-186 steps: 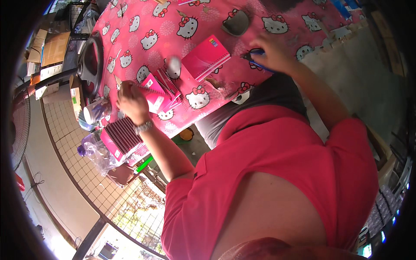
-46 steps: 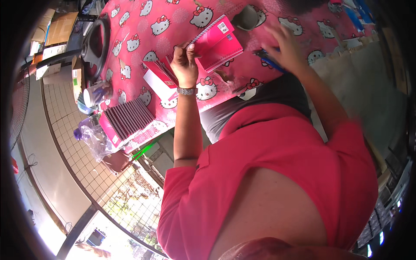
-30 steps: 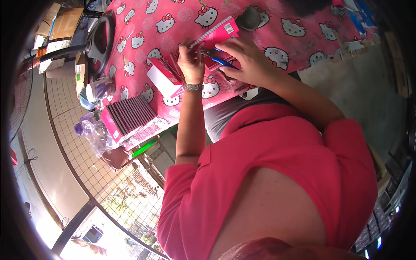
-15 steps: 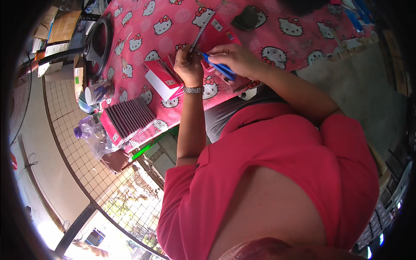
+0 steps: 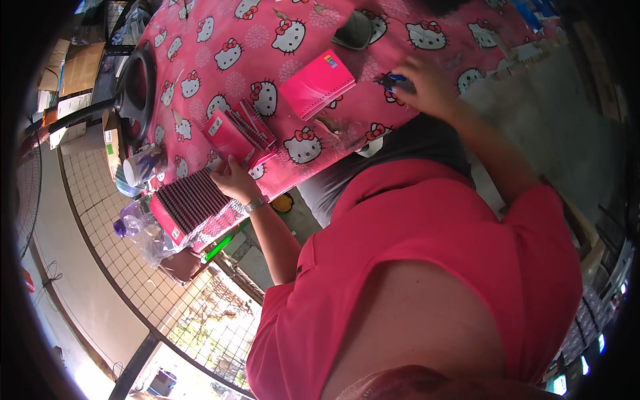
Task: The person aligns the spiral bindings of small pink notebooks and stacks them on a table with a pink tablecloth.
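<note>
My left hand [image 5: 235, 181] is at the near corner of a pink spiral notebook [image 5: 228, 139], its fingers closed at the cover's edge. That notebook lies with other spiral-bound ones in a small loose group. Another pink notebook [image 5: 319, 83] rests by itself on the table, between my two hands. On the right, my right hand [image 5: 427, 87] is closed around blue-handled pliers [image 5: 398, 83], held above the tabletop; their jaws are blurred and dark. Left of my left hand stands a neat stack of spiral notebooks [image 5: 190, 203], black coils side by side.
A pink patterned cloth [image 5: 250, 67] covers the table. A dark grey piece [image 5: 353, 32] lies toward the back. Along the left edge are a white cup [image 5: 139, 168], a clear plastic bag [image 5: 150, 237] and a black round frame [image 5: 137, 93]. Wire mesh [image 5: 100, 207] stands beyond.
The notebook held up between my hands now lies on the table. My left hand has moved left and nearer, to the notebook group. My right hand has drawn away to the right with the pliers.
</note>
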{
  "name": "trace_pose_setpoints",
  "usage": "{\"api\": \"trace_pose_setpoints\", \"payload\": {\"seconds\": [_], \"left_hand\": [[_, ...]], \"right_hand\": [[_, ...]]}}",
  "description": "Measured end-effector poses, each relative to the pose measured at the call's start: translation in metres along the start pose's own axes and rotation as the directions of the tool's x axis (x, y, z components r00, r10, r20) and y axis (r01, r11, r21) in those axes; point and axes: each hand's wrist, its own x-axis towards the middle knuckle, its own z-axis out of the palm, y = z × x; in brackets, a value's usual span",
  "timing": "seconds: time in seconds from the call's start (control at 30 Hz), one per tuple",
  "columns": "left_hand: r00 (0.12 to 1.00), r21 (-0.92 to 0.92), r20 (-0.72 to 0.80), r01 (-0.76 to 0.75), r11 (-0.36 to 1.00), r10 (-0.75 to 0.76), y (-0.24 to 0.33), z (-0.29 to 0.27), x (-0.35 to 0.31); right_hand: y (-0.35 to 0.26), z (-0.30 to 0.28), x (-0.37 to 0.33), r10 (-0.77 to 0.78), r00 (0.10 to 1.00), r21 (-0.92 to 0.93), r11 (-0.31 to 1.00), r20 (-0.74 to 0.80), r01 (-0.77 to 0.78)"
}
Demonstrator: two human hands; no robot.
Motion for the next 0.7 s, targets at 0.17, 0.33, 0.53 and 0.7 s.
{"api": "trace_pose_setpoints", "payload": {"seconds": [0.17, 0.33, 0.53, 0.7], "left_hand": [[0.954, 0.58, 0.061, -0.273, 0.768, 0.293, 0.022, 0.017, 0.002], [0.55, 0.183, 0.371, -0.833, 0.522, 0.748, 0.085, 0.077, -0.02], [0.217, -0.027, 0.756, -0.932, 0.361, 0.618, 0.107, 0.13, -0.067], [0.19, -0.14, 0.785, -0.873, 0.467, 0.59, 0.12, 0.106, -0.053]], "right_hand": [[0.072, 0.0, 0.084, 0.307, 0.925, -0.094, 0.938, -0.225, -0.335], [0.114, 0.033, 0.147, 0.261, 0.892, -0.323, 0.864, -0.369, -0.386], [0.137, 0.038, 0.155, 0.171, 0.88, -0.236, 0.925, -0.443, -0.299], [0.111, -0.003, 0.147, 0.387, 0.919, 0.506, 0.779, 0.079, -0.372]]}}
